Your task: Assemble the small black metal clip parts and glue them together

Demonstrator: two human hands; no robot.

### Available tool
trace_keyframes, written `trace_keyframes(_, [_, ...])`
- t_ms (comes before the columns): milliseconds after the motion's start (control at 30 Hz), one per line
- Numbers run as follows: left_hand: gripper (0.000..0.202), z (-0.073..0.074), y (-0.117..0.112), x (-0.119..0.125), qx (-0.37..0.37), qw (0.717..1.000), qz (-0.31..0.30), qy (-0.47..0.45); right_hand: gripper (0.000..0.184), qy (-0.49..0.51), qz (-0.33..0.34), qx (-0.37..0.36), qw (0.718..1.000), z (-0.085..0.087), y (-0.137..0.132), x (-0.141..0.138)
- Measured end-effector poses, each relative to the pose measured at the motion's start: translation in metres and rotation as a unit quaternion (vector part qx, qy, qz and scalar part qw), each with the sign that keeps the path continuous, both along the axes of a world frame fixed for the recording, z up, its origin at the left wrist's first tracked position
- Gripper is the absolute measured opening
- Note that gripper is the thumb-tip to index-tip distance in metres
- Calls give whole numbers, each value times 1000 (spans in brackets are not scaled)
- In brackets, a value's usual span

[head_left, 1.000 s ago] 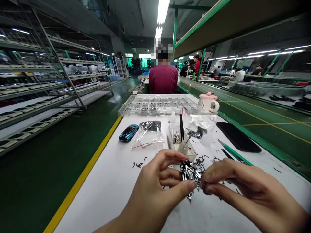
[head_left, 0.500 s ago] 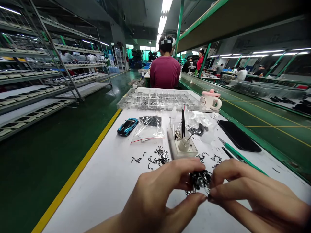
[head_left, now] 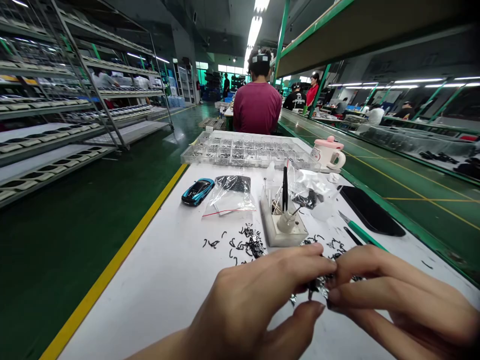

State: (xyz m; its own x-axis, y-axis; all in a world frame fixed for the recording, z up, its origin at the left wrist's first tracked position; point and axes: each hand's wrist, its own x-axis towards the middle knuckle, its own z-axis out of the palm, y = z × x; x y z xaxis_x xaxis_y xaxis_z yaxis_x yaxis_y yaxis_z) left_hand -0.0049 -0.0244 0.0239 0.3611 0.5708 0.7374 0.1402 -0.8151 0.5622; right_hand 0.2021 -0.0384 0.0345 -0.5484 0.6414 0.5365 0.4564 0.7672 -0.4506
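Between my hands, above the white tabletop, is a small cluster of black and shiny silver parts [head_left: 318, 286], mostly covered by fingers. My left hand [head_left: 258, 295] curls round its left side, the fingers over the top and the thumb below. From the right, my right hand [head_left: 390, 295] pinches at the cluster's edge with thumb and fingertips. Whether a separate small piece sits in that pinch is hidden. Just beyond the hands lie loose curved black pieces [head_left: 253, 245], with more of them [head_left: 335, 245] behind my right hand.
A holder [head_left: 285, 237] with tweezers [head_left: 285, 190] and a small jar stands mid-table. Left of it are a clear bag [head_left: 232, 195] and a blue toy car [head_left: 198, 192]. Farther back are a compartment box [head_left: 247, 155] and a mug [head_left: 328, 154]. A green-handled knife [head_left: 362, 234] and phone [head_left: 371, 210] lie right.
My left fingers have shifted right and over the cluster, covering more of it. Its thumb has moved slightly down and right. My right hand keeps its pinch. The camera view has shifted slightly.
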Motion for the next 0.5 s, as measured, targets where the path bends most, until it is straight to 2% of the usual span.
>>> trace_keyframes(233, [39, -1, -2, 2, 0, 1000, 17, 2, 16, -32, -22, 37, 999, 0, 1, 4])
trace_keyframes(367, [39, -1, -3, 1, 6, 1000, 30, 3, 18, -47, -40, 61, 996, -7, -1, 5])
trace_keyframes(500, [32, 3, -1, 3, 31, 998, 42, 27, 19, 8, -85, 91, 992, -18, -7, -1])
